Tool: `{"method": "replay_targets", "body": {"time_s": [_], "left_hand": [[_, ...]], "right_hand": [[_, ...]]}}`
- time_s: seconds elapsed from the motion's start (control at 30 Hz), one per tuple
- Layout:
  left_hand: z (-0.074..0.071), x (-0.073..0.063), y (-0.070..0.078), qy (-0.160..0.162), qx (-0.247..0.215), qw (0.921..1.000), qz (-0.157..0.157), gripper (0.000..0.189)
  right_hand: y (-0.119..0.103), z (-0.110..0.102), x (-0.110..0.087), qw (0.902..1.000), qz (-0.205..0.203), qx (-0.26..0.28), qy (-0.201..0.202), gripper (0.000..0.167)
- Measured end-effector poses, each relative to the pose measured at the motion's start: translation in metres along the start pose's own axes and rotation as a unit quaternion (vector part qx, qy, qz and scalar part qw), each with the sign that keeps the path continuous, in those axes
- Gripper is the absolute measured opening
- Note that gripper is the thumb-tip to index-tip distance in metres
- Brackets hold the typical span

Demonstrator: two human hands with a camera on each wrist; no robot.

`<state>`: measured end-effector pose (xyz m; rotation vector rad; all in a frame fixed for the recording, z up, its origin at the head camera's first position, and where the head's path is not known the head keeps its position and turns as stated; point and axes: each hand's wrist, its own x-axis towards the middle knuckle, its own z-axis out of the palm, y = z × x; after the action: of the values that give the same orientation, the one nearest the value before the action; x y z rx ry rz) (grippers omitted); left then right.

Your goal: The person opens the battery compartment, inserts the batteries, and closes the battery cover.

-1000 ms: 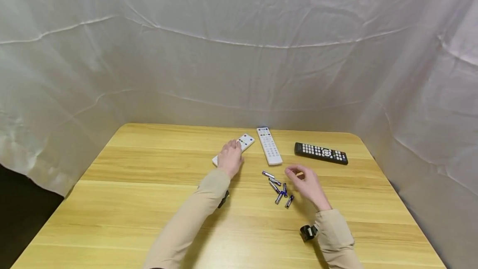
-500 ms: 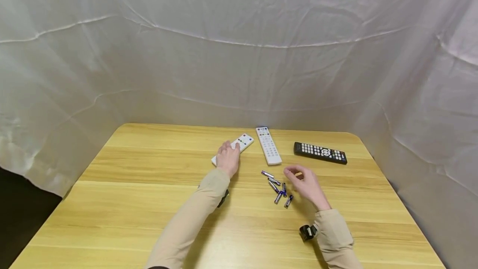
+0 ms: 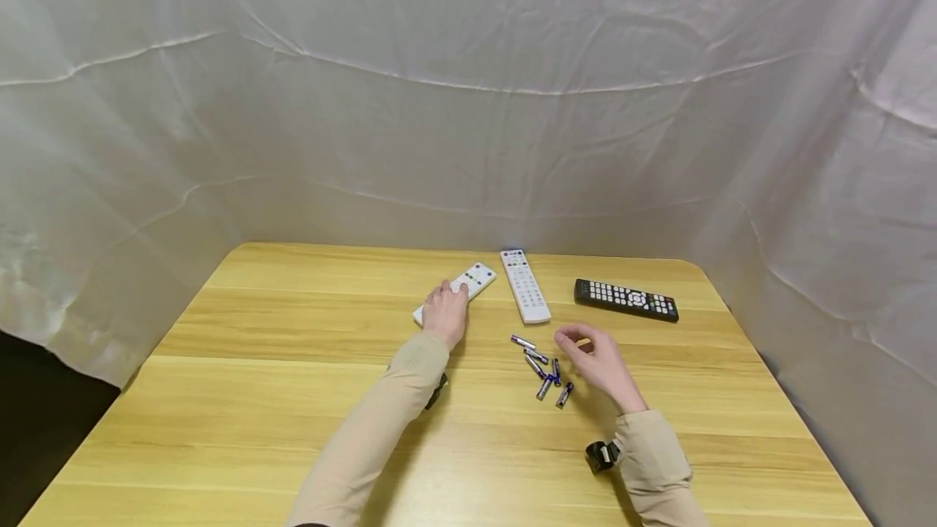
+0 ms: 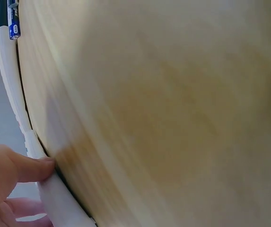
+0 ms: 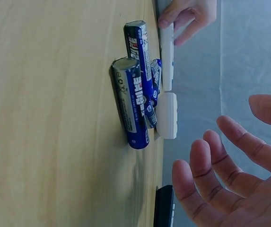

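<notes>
A white remote control (image 3: pixel 477 276) lies at an angle near the back of the wooden table. My left hand (image 3: pixel 445 315) lies over its near half; in the left wrist view the thumb (image 4: pixel 39 169) presses one long side while the fingers are on the other. Several blue-and-silver batteries (image 3: pixel 545 387) lie in a loose group at mid-table. Just right of them hovers my right hand (image 3: pixel 600 360), its fingers loosely bent and nothing between them. From the right wrist, a battery (image 5: pixel 131 106) shows large, beside the spread fingertips of the right hand (image 5: pixel 234 175).
A second white remote (image 3: pixel 525 287) lies between the left hand and a black remote (image 3: pixel 625 299) on the right. Pale grey fabric (image 3: pixel 468 145) hangs behind the table (image 3: pixel 256 397) and along its sides.
My left hand has slid very slightly toward the near end of the white remote. The right hand stays in place, and the remotes and batteries lie as before.
</notes>
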<state>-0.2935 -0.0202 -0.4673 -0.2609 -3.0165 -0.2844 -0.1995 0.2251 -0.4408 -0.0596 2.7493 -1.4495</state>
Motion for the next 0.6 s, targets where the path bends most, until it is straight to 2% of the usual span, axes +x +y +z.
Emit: {"method": "replay_targets", "body": {"time_s": [0.27, 0.6], "left_hand": [[0.0019, -0.0024, -0.0021, 0.021, 0.01, 0.9997, 0.01, 0.038], [0.0004, -0.0057, -0.0055, 0.021, -0.006, 0.9997, 0.01, 0.055]], "right_hand": [[0.0, 0.0001, -0.0009, 1.0, 0.002, -0.002, -0.001, 0.04], [-0.0006, -0.0005, -0.0017, 1.0, 0.005, 0.001, -0.002, 0.042]]}}
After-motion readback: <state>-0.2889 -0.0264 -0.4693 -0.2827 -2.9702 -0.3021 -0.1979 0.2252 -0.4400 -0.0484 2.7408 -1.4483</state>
